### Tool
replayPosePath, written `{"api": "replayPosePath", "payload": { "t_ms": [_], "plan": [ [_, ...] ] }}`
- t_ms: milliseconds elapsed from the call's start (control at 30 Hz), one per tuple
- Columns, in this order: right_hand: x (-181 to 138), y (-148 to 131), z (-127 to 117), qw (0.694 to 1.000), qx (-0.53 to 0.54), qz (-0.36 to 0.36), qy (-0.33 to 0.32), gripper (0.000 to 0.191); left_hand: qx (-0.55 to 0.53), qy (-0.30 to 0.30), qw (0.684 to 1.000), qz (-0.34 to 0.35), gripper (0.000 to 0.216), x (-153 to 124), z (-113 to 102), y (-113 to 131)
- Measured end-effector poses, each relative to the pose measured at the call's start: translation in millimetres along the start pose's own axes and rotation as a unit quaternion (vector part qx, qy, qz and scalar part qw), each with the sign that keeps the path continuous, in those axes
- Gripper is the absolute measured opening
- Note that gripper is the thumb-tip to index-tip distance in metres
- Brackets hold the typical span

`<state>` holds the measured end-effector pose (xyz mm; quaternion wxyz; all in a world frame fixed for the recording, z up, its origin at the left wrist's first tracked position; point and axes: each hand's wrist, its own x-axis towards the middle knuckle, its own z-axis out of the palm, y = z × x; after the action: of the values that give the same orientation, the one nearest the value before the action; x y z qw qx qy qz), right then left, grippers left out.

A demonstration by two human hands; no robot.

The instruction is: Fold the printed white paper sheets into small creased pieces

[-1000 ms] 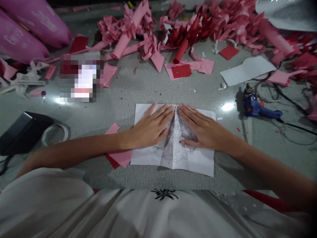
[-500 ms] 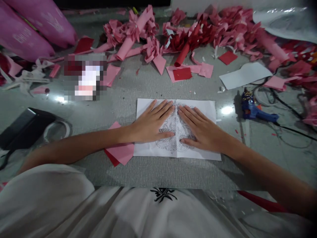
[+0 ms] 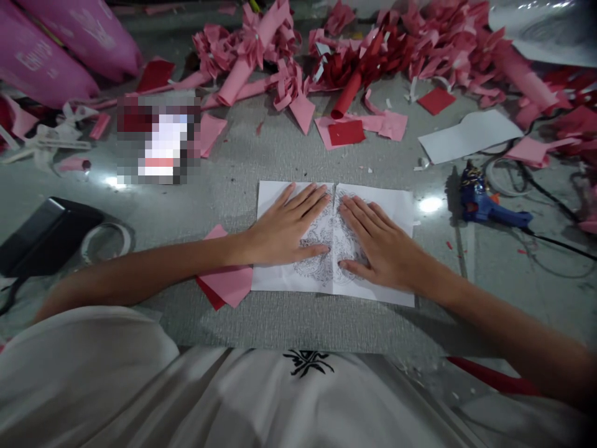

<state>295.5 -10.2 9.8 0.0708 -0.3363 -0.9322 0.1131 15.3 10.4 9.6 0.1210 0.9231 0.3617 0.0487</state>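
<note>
We find the left hand [image 3: 291, 229] and right hand [image 3: 380, 247] spread flat, grasping nothing, partly covering the printed sheet [image 3: 333, 274] at frame centre. The left forearm [image 3: 163, 270] partly obscures pink paper [image 3: 236, 283]; a blue glue gun [image 3: 506, 216] lies at right, paper cuttings [image 3: 438, 46] along the top.

Towards the upper left of your view, the nearer pink bottle-like container [image 3: 37, 74] carries white capitals that you can read only in part, beginning with something like "EHU"; the closing letters are unsure, and the smaller characters beneath are too blurred to make out. White marks on the farther pink container [image 3: 114, 53] defeat you too, and the phone screen [image 3: 165, 140] is pixelated past reading.
</note>
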Motion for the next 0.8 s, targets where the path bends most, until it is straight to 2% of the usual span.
{"api": "replayPosePath", "payload": {
  "t_ms": [167,233,400,567,800],
  "plan": [
    [-1,4,-5,1.0,0.001,-0.005,-0.001,0.104,0.039,0.021,0.999,-0.028,0.086,-8,-2,15],
    [-1,8,-9,1.0,0.002,-0.015,0.004,0.103,0.027,0.011,0.999,-0.02,0.086,-12,0,19],
    [1,14,-12,0.999,-0.009,-0.032,0.036,0.095,0.003,0.021,0.999,-0.028,0.088,-11,6,12],
    [3,10,-5,0.999,0.003,-0.038,0.007,0.103,0.001,0.02,1.0,-0.019,0.088,-8,6,6],
    [1,5,-2,1.0,-0.003,-0.013,0.001,0.101,0.012,0.023,0.999,-0.02,0.089,-10,5,9]
  ]
}}
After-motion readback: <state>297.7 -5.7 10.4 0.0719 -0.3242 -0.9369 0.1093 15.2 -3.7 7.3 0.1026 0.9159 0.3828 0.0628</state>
